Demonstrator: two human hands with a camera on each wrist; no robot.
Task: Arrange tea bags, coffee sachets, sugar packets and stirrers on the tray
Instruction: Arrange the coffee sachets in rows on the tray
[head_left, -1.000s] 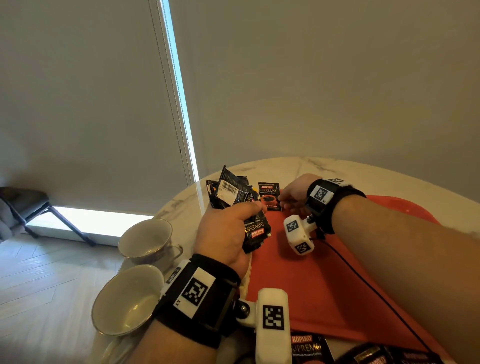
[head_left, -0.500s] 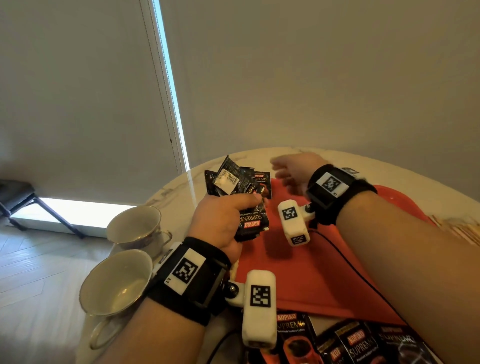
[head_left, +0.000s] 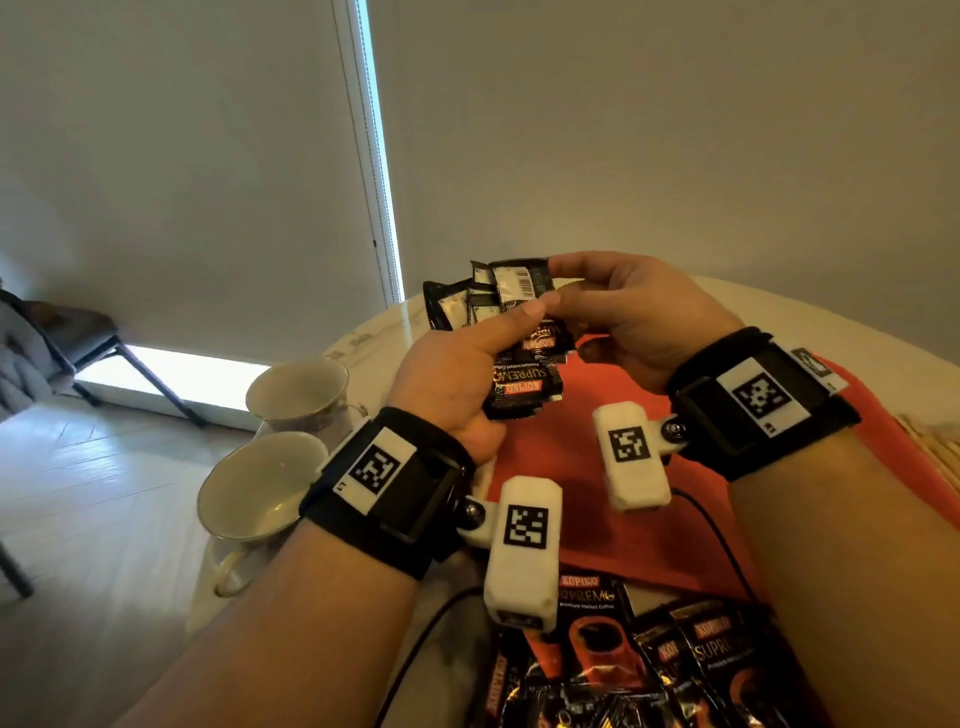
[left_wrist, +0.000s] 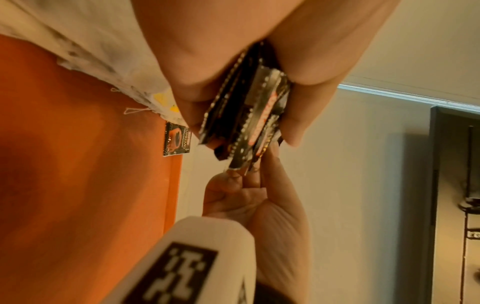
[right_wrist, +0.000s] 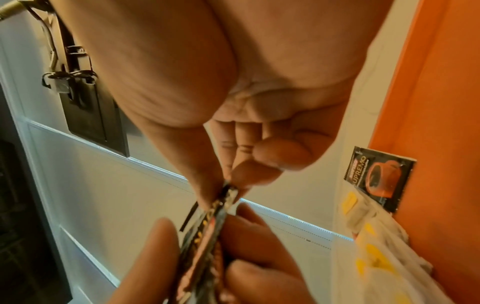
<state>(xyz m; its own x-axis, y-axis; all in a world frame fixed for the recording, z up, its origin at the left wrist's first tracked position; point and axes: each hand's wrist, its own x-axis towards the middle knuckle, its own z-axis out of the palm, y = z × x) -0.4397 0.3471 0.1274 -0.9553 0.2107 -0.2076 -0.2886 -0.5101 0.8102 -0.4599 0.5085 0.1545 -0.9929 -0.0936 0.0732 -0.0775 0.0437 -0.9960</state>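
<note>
My left hand (head_left: 462, 364) grips a fanned bunch of black coffee sachets (head_left: 498, 306) above the far left part of the orange tray (head_left: 571, 467). My right hand (head_left: 618, 312) reaches in from the right and pinches the top edge of one sachet (right_wrist: 228, 193) of that bunch between thumb and fingers. The left wrist view shows the bunch (left_wrist: 246, 115) edge-on in my left palm, with the right hand's fingertips (left_wrist: 233, 181) at its end. A single coffee sachet (right_wrist: 379, 179) lies flat on the tray's far corner.
Several more coffee sachets (head_left: 649, 654) lie at the table's near edge, in front of the tray. Two empty cups (head_left: 270, 493) stand left of the tray. White packets with yellow marks (right_wrist: 374, 261) lie beside the tray's edge. Pale stirrers (head_left: 930, 447) show at the far right.
My right hand left one sachet on the tray's far corner, drew back and now pinches a sachet in the bunch. My left hand lifted the bunch a little.
</note>
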